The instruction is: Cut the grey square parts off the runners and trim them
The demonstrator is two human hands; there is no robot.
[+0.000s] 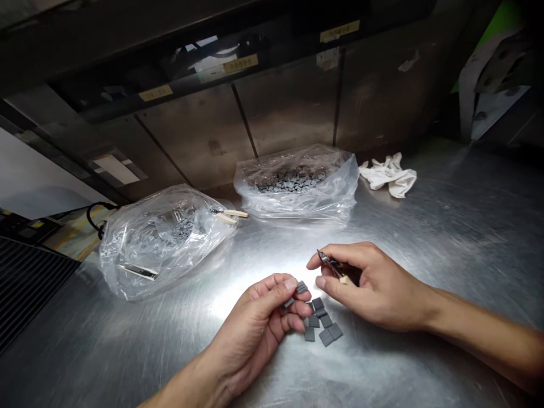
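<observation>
- At lower centre of the frame, small dark grey square tiles (323,323) lie loosely scattered on a steel table (446,226), between the hands.
- The left hand (250,331) pinches one tile (301,287) between thumb and fingers.
- The right hand (374,286) pinches small tweezers (329,263), just beside the tiles.
- Toward the far edge, well apart from the hands, lie a clear plastic bag (297,187) of tiles, another bag (161,243) and a white cloth (389,175).

The left hand (250,323) pinches a grey tile (301,287) while the right hand (374,286) holds tweezers (328,263). Loose tiles (319,321) lie between them on a steel table (459,238), with two plastic bags (297,190) beyond.
</observation>
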